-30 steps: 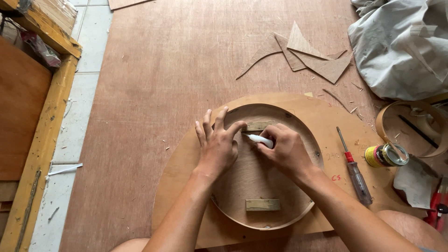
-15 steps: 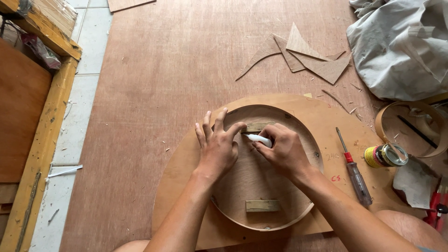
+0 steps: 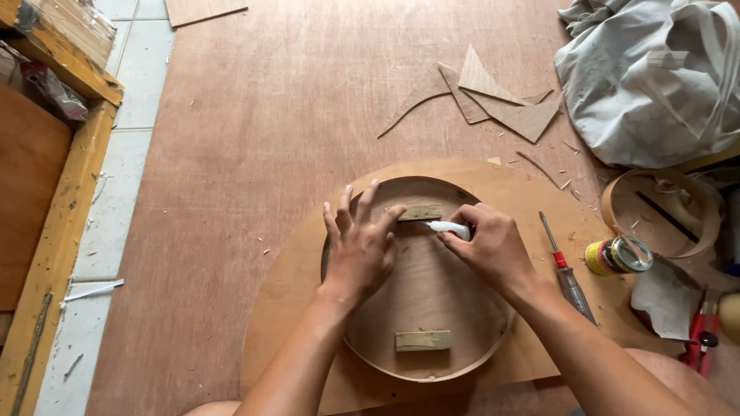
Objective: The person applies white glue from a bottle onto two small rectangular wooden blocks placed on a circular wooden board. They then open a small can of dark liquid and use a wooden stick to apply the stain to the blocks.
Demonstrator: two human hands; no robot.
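Note:
A round wooden frame [image 3: 462, 362] with a thin rim lies on a larger rounded plywood board [image 3: 285, 308]. Two small wooden blocks sit inside it: one at the top [image 3: 420, 212], one at the bottom [image 3: 422, 340]. My left hand [image 3: 362, 243] rests flat inside the frame, its fingertips touching the left end of the top block. My right hand [image 3: 489, 246] holds a small white tube [image 3: 449, 227], whose tip points at the underside of the top block.
A red-handled screwdriver [image 3: 565, 271] and a small tin [image 3: 617, 256] lie right of the frame. Plywood offcuts [image 3: 501, 100] lie farther back. A grey cloth bag [image 3: 655, 77], a wooden hoop [image 3: 663, 212] and red-handled pliers [image 3: 697, 335] are at the right. A wooden bench frame [image 3: 54, 231] runs along the left.
The white tube's tip has stayed by the top block. Both hands keep nearly the same place; the view has only shifted slightly.

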